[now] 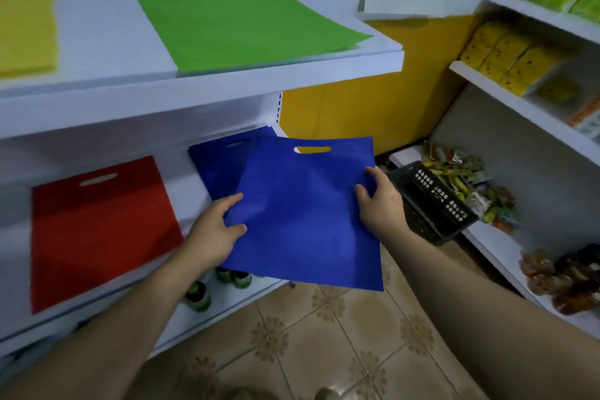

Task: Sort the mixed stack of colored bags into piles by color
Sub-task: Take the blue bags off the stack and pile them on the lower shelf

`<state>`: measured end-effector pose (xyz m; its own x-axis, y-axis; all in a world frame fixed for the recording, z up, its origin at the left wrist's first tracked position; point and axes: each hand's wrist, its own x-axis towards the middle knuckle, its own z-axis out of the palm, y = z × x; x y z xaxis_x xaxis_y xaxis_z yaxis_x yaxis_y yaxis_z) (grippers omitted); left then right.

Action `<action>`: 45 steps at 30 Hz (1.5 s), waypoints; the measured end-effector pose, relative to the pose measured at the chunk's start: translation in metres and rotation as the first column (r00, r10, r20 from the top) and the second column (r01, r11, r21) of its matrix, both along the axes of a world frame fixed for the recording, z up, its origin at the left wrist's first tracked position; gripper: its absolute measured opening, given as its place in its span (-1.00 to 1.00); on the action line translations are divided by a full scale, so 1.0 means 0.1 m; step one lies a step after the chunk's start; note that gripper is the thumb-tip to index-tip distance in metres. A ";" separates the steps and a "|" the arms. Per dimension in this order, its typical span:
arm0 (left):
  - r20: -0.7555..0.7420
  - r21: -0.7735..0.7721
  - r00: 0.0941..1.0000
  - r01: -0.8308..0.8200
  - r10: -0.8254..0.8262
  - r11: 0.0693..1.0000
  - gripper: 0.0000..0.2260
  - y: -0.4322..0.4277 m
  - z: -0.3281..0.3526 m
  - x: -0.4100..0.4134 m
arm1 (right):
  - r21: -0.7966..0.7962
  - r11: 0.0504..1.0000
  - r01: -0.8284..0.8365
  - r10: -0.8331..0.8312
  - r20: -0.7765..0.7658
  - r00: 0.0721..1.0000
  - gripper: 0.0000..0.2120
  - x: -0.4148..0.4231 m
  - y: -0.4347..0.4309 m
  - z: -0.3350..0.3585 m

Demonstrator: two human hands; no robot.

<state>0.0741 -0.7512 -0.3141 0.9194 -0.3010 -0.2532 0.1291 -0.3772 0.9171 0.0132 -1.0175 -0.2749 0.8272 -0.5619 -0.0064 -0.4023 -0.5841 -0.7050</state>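
I hold a flat blue bag with a cut-out handle in both hands, just in front of the middle shelf. My left hand pinches its left edge and my right hand grips its right edge. Behind it, a pile of blue bags lies on the middle shelf, partly hidden by the held bag. A red bag lies to the left on the same shelf. On the upper shelf lie a green bag and, at the far left, a yellow bag.
White shelving stands on the left, with several green-capped bottles on its lowest level. A black plastic basket of snack packets sits at right. Shelves on the right hold yellow and green packages. Tiled floor lies below.
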 end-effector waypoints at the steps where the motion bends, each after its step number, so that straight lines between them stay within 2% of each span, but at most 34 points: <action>1: -0.006 0.018 1.000 -0.028 0.028 0.999 -0.48 -0.02 -0.03 0.04 | 0.004 0.999 -0.038 0.038 -0.002 0.999 -0.56 0.15 -0.03 -0.04; 6: 0.028 0.162 0.985 -0.172 0.170 0.972 -0.47 -0.09 -0.17 0.21 | 0.106 0.967 -0.233 0.236 -0.014 0.972 -0.61 0.85 -0.13 -0.27; 9: 0.043 0.295 0.976 -0.216 0.213 0.931 -0.47 -0.16 -0.27 0.30 | 0.131 0.920 -0.370 0.378 -0.042 0.925 -0.61 1.26 -0.17 -0.43; 12: 0.064 0.344 0.958 -0.283 0.278 0.895 -0.49 -0.23 -0.42 0.45 | 0.145 0.872 -0.468 0.481 -0.077 0.873 -0.58 1.64 -0.19 -0.63; 17: 0.133 0.379 0.932 -0.361 0.336 0.852 -0.48 -0.29 -0.71 0.73 | 0.158 0.824 -0.545 0.561 -0.091 0.823 -0.62 2.14 -0.22 -1.05; 20: 0.180 0.367 0.916 -0.401 0.359 0.839 -0.47 -0.33 -0.83 0.89 | 0.138 0.843 -0.520 0.532 -0.071 0.844 -0.64 2.40 -0.21 -1.22; 23: 0.103 0.478 0.962 -0.272 0.255 0.835 -0.27 -0.38 -0.99 0.96 | 0.077 0.853 -0.517 0.522 -0.156 0.838 -0.57 2.58 -0.21 -1.36; 26: -0.068 0.635 0.990 -0.056 0.127 0.770 -0.08 -0.42 -1.13 0.87 | -0.016 0.814 -0.581 0.543 -0.337 0.769 -0.40 2.62 -0.25 -1.48; 28: -0.086 0.653 0.993 -0.005 0.081 0.757 -0.02 -0.45 -1.19 0.81 | -0.061 0.772 -0.633 0.556 -0.419 0.718 -0.33 2.60 -0.28 -1.53; 33: -0.001 0.731 1.000 -0.010 0.015 0.682 -0.16 -0.49 -1.25 0.78 | -0.151 0.665 -0.732 0.578 -0.517 0.632 -0.37 2.52 -0.31 -1.61; 39: -0.040 0.670 0.998 -0.016 0.057 0.742 -0.19 -0.48 -1.07 0.69 | -0.149 0.633 -0.760 0.595 -0.534 0.601 -0.37 2.47 -0.27 -1.44; 45: -0.021 0.612 0.997 -0.049 0.078 0.789 -0.30 -0.48 -0.51 0.45 | -0.158 0.609 -0.777 0.640 -0.481 0.599 -0.37 2.23 -0.11 -0.89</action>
<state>0.1190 -0.7989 -0.3650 0.9148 -0.0111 -0.4037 0.2064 -0.8464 0.4910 0.2365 -1.0285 -0.3635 0.9311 0.1840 -0.3149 0.0776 -0.9436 -0.3219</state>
